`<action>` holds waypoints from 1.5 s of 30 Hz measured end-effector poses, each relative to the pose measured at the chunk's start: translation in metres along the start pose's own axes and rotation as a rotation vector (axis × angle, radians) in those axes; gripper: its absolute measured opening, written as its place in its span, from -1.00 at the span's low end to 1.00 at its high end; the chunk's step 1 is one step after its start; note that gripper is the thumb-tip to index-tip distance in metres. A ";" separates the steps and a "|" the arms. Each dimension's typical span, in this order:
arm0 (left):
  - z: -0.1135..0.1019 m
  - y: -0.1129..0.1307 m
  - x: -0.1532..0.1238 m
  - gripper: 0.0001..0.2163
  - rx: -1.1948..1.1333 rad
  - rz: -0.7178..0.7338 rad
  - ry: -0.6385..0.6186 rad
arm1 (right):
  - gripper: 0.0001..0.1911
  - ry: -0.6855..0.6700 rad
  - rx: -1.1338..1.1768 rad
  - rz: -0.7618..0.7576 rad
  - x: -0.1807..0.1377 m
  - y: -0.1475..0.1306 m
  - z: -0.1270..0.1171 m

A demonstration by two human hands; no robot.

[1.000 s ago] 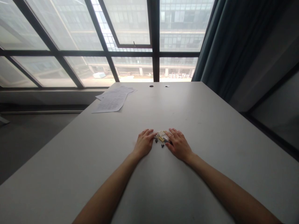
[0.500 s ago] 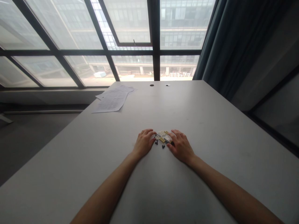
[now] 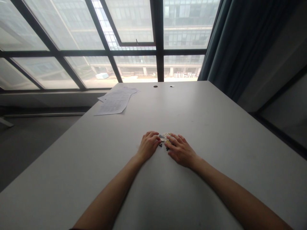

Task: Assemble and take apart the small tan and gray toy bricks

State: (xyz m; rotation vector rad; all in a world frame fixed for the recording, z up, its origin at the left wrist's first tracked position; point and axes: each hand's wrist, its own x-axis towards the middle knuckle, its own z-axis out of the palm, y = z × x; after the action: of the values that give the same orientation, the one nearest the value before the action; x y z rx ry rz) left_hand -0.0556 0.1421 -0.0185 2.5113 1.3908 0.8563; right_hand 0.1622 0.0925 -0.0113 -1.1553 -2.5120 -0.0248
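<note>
Toy bricks (image 3: pixel 165 135) lie in a small, low cluster at the centre of the frame, on the bench between your two hands. The bench (image 3: pixel 153 195) is broad and white, filling the lower and middle frame and narrowing toward the top. Beyond its far edge, a dark-framed window (image 3: pixel 134 22) spans the top from the left edge to right of centre, with a pale building (image 3: pixel 184 30) outside. A dark blue curtain (image 3: pixel 230 48) hangs at the upper right. Grey floor (image 3: pixel 26 143) shows at the left edge. Your bare forearms reach up from the lower left and lower right toward the middle. Printed papers (image 3: pixel 115 102) overlap on the bench, left of centre in the upper half.

Your right grip (image 3: pixel 182 150), palm down just right of centre, spreads its fingers over part of the cluster; you cannot tell whether it grasps a piece. Your left grip (image 3: pixel 148 145), just left of centre, has fingers and thumb curled beside a grey piece (image 3: pixel 161 136); whether they pinch it is too small to tell. The visible bricks are mostly cream and yellow, some studded.

Two round holes (image 3: pixel 155 86) sit near the bench's far edge, above centre. Smallest are the black pieces (image 3: pixel 160 145), near your left thumb and by your right fingers, at the cluster's lower side.
</note>
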 end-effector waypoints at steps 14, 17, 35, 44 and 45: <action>-0.021 0.014 -0.009 -0.91 -0.081 -0.098 0.044 | -0.59 0.117 0.065 0.042 -0.002 0.001 0.002; -0.037 0.018 -0.026 -0.92 -0.011 -0.107 0.011 | -0.63 0.139 0.062 0.108 -0.003 0.000 0.002; -0.053 0.018 -0.077 -0.65 0.116 -0.218 -0.130 | -0.69 0.318 0.086 0.249 -0.005 0.010 0.008; -0.041 0.019 -0.079 -0.79 0.073 -0.119 -0.024 | -0.79 0.470 0.278 0.342 -0.006 0.005 -0.003; -0.042 0.022 -0.078 -0.79 0.052 -0.090 0.014 | -0.80 0.465 0.365 0.362 -0.005 -0.002 -0.006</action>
State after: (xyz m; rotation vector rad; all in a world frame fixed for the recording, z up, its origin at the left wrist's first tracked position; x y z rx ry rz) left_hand -0.0940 0.0600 -0.0076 2.4628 1.5372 0.8330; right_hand 0.1660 0.0864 -0.0068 -1.2552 -1.7903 0.2246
